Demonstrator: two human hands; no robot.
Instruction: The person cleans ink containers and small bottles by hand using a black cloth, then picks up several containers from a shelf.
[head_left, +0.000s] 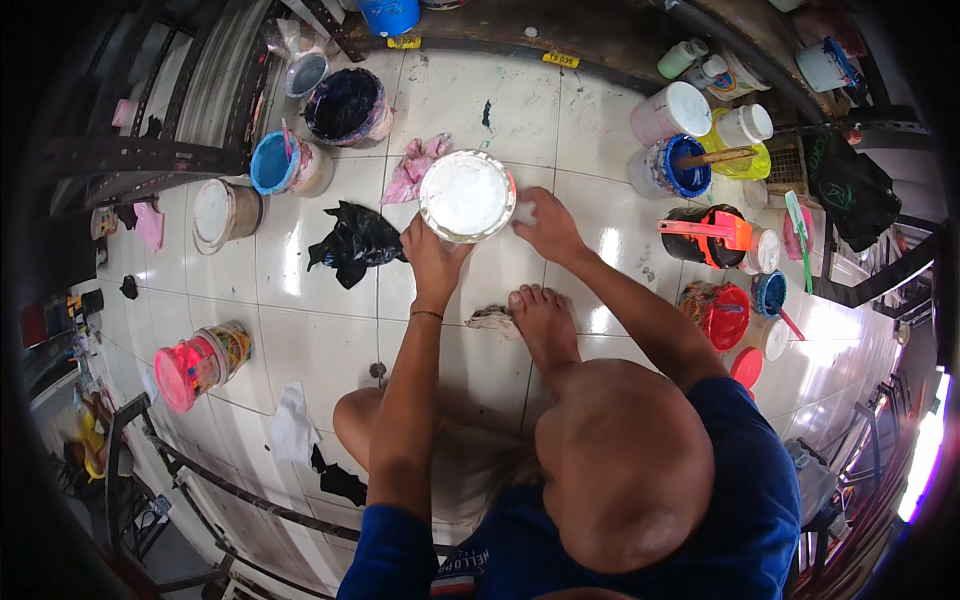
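Observation:
A round tub with a smeared white lid (467, 195) stands in front of me on the tiled floor. My left hand (436, 268) is wrapped round its near left side, fingers at the wall below the rim. Close to the right side of the rim, my right hand (550, 228) has its thumb and fingers apart, with a small gap between them. Whether a fingertip touches the tub I cannot tell. A pink rag (417, 168) lies just beyond the tub, and a crumpled black plastic sheet (356, 243) is left of it. Near my bare foot is a stained cloth (493, 319).
Paint buckets line the left, among them a blue one (272, 163) and a dark one (346, 107). Several more stand at the right, including a bucket with an orange-handled tool (712, 232) and a red one (724, 318). A pink-lidded bucket (180, 375) is at lower left.

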